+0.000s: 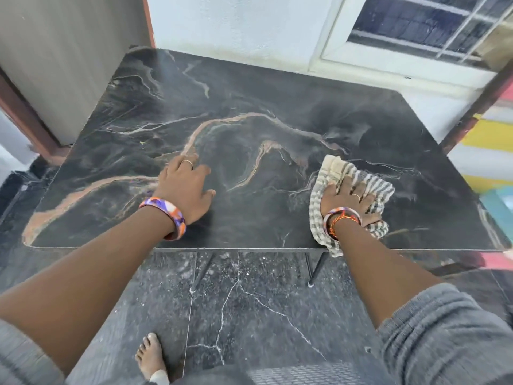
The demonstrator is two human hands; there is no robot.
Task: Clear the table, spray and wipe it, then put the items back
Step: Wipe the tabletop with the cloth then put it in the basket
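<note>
We press our right hand (350, 200) flat on the striped cloth (337, 173), fingers spread across it; the cloth bunches under our palm and reaches past the fingertips and over the near edge of the dark marble table (249, 129). Our left hand (185, 187) rests open on the tabletop, fingers loosely spread, holding nothing.

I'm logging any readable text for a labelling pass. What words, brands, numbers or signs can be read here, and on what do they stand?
None: no readable text anywhere in the view.
Table: only marble veining, no print.
Cloth under the right hand: plain stripes, no label showing.
Bangle by the left hand: coloured swirls, no lettering.
Window: bars and panes only.
</note>
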